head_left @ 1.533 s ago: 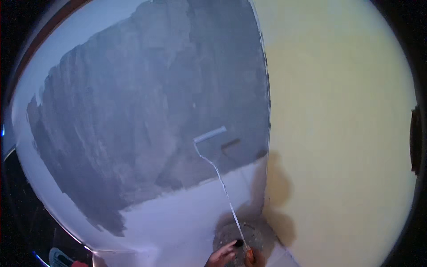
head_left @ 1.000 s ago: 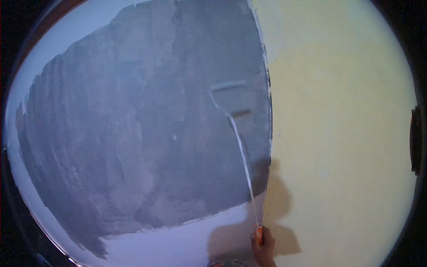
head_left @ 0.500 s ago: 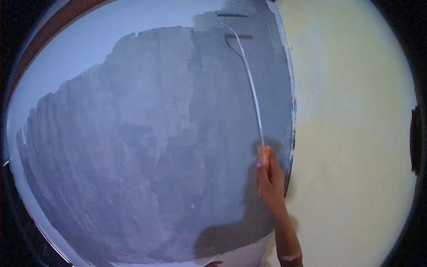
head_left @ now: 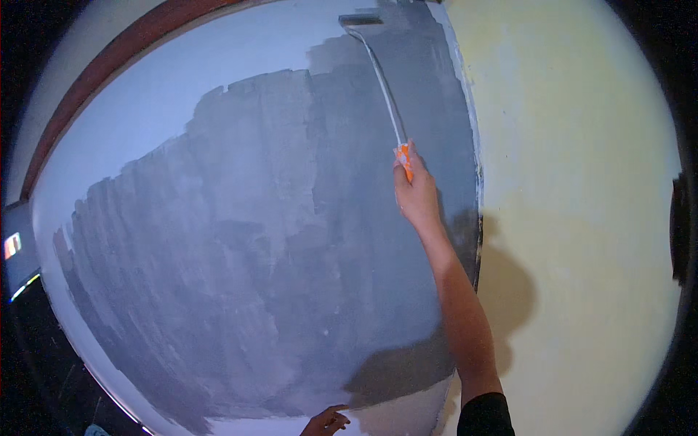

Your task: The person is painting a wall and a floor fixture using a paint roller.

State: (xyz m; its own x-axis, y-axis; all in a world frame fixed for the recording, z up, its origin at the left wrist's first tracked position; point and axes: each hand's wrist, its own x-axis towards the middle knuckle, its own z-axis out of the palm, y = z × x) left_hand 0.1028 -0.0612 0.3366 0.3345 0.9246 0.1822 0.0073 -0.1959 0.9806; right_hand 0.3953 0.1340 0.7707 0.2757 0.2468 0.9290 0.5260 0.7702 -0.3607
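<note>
My right hand (head_left: pixel 416 192) is wrapped round the orange handle of a paint roller (head_left: pixel 385 89). The thin metal rod of the roller runs up and slightly left to its narrow roller head (head_left: pixel 363 20), which is at the top of the grey-painted wall (head_left: pixel 247 240), near the edge of the unpainted white part (head_left: pixel 254 43). My left hand (head_left: pixel 329 421) shows at the lower edge, by the bottom of the grey area. Its fingers are apart and loosely bent, with nothing visible in them.
To the right, past a rough white-edged corner (head_left: pixel 471 123), stands a pale yellow wall (head_left: pixel 574 218). A reddish-brown band (head_left: pixel 94 83) curves along the upper left. My shadow (head_left: pixel 400 370) falls on the lower wall. Dark surroundings lie at the far left.
My right hand has risen and shifted slightly left with the roller. More of my right forearm and a black sleeve show. My left hand has come further into view, and the view has tilted up.
</note>
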